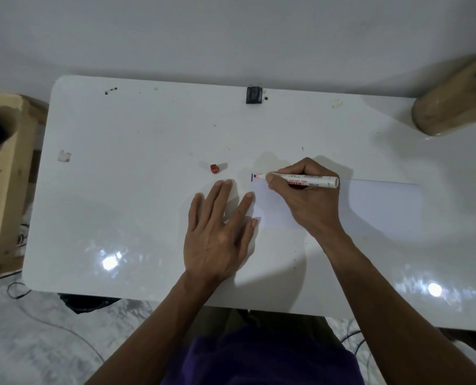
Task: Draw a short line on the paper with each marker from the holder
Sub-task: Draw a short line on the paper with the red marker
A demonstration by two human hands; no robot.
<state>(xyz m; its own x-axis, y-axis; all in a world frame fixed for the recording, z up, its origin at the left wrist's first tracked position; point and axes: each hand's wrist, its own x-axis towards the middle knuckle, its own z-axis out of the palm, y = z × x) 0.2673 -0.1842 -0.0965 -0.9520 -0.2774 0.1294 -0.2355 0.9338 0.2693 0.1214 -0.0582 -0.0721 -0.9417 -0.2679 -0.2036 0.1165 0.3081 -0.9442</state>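
A white sheet of paper lies on the white table, its left edge near the middle. My right hand grips a white marker with a red tip, lying almost flat, tip touching the paper's top left corner beside a short dark line. My left hand lies flat, fingers spread, on the table at the paper's left edge. The marker's red cap stands on the table to the left of the tip. No marker holder shows clearly.
A small black clip-like object sits at the table's far edge. A tan rounded object overlaps the far right corner. A wooden box stands left of the table. Cables lie on the floor below.
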